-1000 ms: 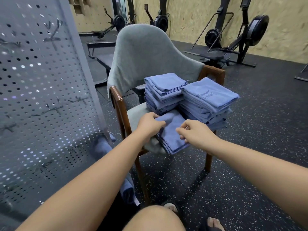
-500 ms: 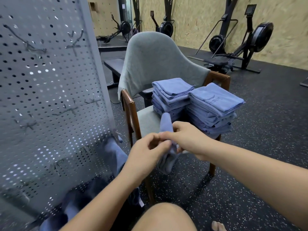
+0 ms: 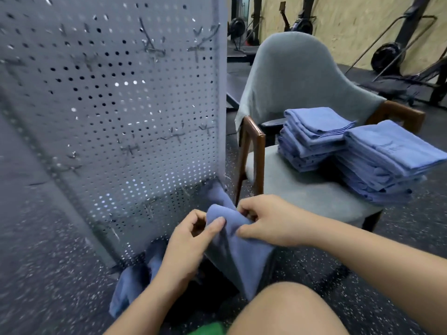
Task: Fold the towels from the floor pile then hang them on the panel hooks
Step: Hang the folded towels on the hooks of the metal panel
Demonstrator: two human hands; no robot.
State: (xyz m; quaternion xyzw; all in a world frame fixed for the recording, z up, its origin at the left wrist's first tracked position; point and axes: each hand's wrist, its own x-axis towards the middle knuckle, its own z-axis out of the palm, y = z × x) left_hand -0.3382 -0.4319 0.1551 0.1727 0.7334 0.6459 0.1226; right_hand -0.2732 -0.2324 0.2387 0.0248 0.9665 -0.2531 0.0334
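Fingers point(image 3: 250, 205) of both hands curled, pinching top fold of blue towel point(image 3: 239, 255) at lower centre of frame. Left hand point(image 3: 191, 240) grips left side of fold, thumb on cloth. Right hand point(image 3: 268, 221) grips right side. Towel hangs from grip, just above bare knee point(image 3: 285, 310). Perforated panel point(image 3: 121, 105) fills left half; wire hooks point(image 3: 150, 47) blurred. Crumpled blue cloth point(image 3: 130, 284) on floor at panel foot. Chair point(image 3: 297, 76) at right carries two stacks of folded towels point(image 3: 387, 160), side by side.
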